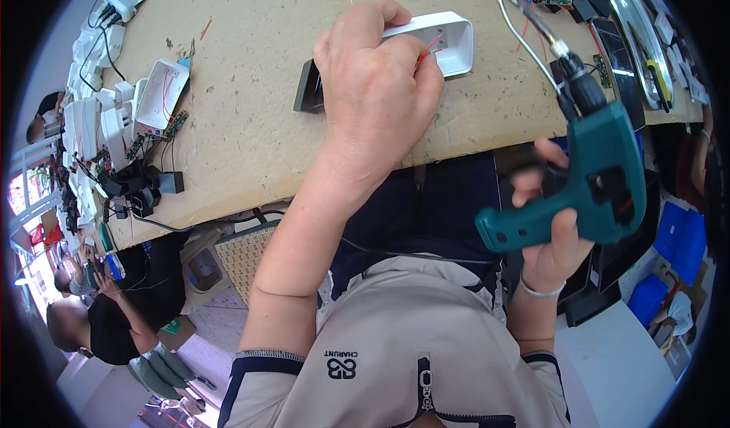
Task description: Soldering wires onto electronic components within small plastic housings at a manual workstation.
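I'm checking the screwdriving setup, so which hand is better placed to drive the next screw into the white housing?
Probably the right hand: it grips the green electric screwdriver, bit aimed toward the table. The left hand is occupied, pressing down on the white plastic housing with red wires.

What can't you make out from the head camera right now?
- Head view: the near half of the white casing, covered by the left hand.
- The black block, mostly behind that hand.
- The green driver bit tip, too thin and lost among cables.
- Circuit boards at the left rim, too small and bent.
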